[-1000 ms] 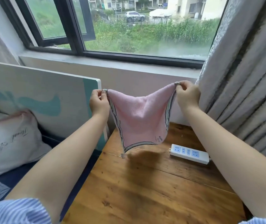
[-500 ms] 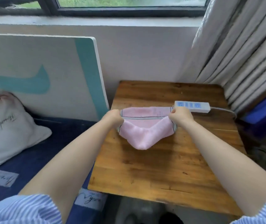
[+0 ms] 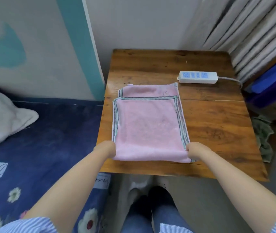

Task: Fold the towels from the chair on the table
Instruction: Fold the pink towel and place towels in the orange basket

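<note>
A pink towel [image 3: 147, 125] with striped borders lies folded over on the wooden table [image 3: 214, 125], its upper layer stopping short of the far edge of the lower one. My left hand [image 3: 106, 148] grips the near left corner at the fold. The near right corner is pinched by my right hand [image 3: 196, 151]. Both hands sit close to the table's front edge. A green towel [image 3: 263, 137] hangs crumpled beside the table on the right, on what looks like a chair.
A white power strip [image 3: 198, 77] with its cable lies on the far right of the table. A bed with a blue cover [image 3: 46, 140] and a pillow [image 3: 1, 115] stands left. Curtains [image 3: 244, 31] hang at the back right. My feet [image 3: 150, 199] are below the front edge.
The towel went from held up in the air to laid on the table and folded over. My hands have drawn back to the near corners at the fold.
</note>
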A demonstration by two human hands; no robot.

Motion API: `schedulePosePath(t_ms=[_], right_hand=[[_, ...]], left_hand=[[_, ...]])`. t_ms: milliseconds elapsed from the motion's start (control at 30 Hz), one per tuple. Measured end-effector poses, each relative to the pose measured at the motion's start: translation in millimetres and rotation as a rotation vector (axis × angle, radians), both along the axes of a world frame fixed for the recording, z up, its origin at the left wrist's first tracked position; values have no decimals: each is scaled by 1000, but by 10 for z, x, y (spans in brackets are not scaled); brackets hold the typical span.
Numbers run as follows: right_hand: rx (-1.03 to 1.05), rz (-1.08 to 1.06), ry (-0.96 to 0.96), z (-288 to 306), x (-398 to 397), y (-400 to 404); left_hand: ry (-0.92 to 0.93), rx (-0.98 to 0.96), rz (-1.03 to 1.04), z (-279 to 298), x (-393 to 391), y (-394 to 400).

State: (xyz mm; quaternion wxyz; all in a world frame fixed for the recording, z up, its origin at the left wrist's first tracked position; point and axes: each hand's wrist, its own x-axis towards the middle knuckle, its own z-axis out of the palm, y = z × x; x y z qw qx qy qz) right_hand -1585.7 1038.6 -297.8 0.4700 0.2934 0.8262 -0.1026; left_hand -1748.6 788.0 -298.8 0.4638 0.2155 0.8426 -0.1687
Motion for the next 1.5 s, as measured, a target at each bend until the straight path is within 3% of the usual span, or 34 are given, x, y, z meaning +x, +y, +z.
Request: schedulePosePath(t_ms=[167, 267, 367, 533, 700, 800, 1033, 1100, 1200, 1300, 1500], right_hand=[[-90, 60, -141, -161, -18, -53], [-34, 25, -92, -175, -208, -2], [46, 3, 128, -141, -506, 123], [99, 52, 508, -118, -1033, 398], [35, 146, 685, -196, -1415, 643], [70, 221, 697, -271, -1598, 761], [96, 215, 459, -432, -1845, 956], [54, 241, 463, -457, -1872, 1003], [-126, 253, 458, -428, -1878, 1069], [-316, 168, 485, -323, -1876, 1139], [-548, -196, 522, -53, -2013, 1191]], left_hand=[[-85, -73, -87, -195, 105, -28], [30, -12, 10, -222, 37, 23], [179, 81, 88, -211, -160, 166], [277, 169, 121, -166, -555, 561], [343, 206, 130, -149, -923, 936], [412, 250, 177, -214, -1139, 1077], [481, 319, 243, -484, -1418, 1094], [470, 334, 215, -548, -1482, 1043], [393, 324, 8, -539, -1553, 997], [204, 483, -80, -380, -1610, 974], [-179, 827, 319, 162, -1811, 1124]])
